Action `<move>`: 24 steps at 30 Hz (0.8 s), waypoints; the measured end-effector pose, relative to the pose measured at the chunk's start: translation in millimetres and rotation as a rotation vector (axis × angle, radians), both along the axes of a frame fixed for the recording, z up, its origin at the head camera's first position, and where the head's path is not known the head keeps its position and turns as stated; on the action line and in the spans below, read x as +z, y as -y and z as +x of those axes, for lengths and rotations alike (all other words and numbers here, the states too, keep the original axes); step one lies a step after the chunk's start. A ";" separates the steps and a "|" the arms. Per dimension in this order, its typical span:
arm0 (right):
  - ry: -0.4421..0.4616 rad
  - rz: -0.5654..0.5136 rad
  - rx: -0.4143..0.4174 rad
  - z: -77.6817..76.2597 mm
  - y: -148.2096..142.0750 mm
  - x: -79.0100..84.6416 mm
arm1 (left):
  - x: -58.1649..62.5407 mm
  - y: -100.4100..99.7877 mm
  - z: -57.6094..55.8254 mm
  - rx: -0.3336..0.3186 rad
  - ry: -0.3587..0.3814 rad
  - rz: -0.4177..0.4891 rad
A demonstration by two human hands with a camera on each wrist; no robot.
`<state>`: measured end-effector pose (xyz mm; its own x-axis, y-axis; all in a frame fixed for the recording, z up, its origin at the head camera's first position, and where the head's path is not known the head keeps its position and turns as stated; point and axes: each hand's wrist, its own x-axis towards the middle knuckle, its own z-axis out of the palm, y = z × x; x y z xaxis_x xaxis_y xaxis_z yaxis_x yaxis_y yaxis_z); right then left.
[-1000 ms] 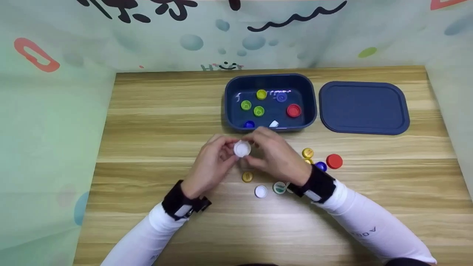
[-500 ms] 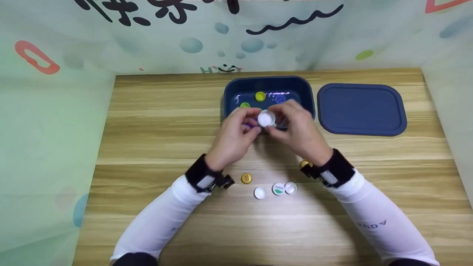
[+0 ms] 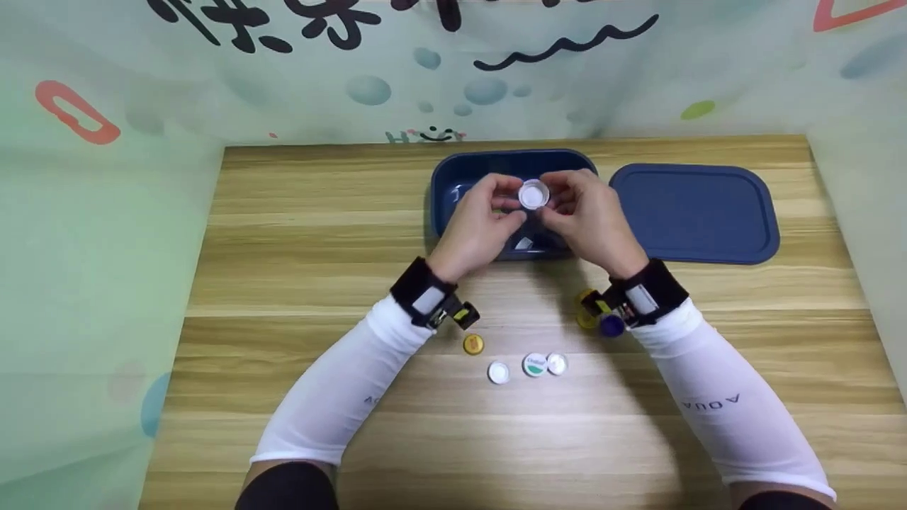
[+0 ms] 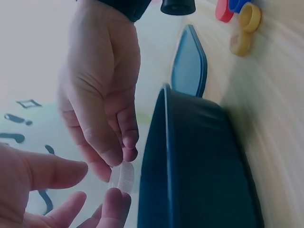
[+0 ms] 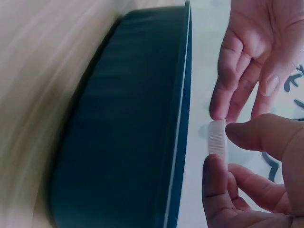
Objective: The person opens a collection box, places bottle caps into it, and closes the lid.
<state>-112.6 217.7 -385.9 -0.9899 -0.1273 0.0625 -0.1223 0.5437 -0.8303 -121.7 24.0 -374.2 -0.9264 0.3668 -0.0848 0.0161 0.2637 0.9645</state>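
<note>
A white bottle cap, its hollow side up in the head view, is held above the dark blue box. My right hand pinches it between thumb and fingers. From the other side, my left hand touches the cap's edge with its fingertips, while the left thumb stands apart from it in the left wrist view. Ridges show along the side of the cap in the right wrist view. Inside the box lies a small white piece; both hands hide most of the interior.
A flat blue lid lies right of the box. On the wooden table are a gold cap, a white cap, a green-and-white cap touching another white cap, and, below the right wrist, yellow and blue caps.
Both hands have moved away from the body and to the right with the white cap, from in front of the box to over it. The left thumb has come away from the cap.
</note>
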 end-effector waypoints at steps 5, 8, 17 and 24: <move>0.072 -0.028 -0.006 -9.5 -0.9 -7.9 | -9.0 -4.1 -9.2 0.027 0.043 -0.002; 0.105 -0.056 0.010 -11.2 -1.4 -10.2 | -12.3 -5.3 -12.3 0.037 0.055 0.002; 0.088 -0.078 0.048 1.8 -0.4 -7.6 | -7.6 6.2 -0.6 0.059 -0.069 -0.020; -0.051 -0.051 0.114 21.2 10.2 0.7 | -1.0 22.1 19.8 0.019 -0.163 -0.022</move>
<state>-91.4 207.6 -385.2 -0.9645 -0.2346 0.1215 -0.2239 0.4812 -0.8476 -101.9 1.9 -375.2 -0.9353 0.3487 0.0596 0.1669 0.2866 0.9434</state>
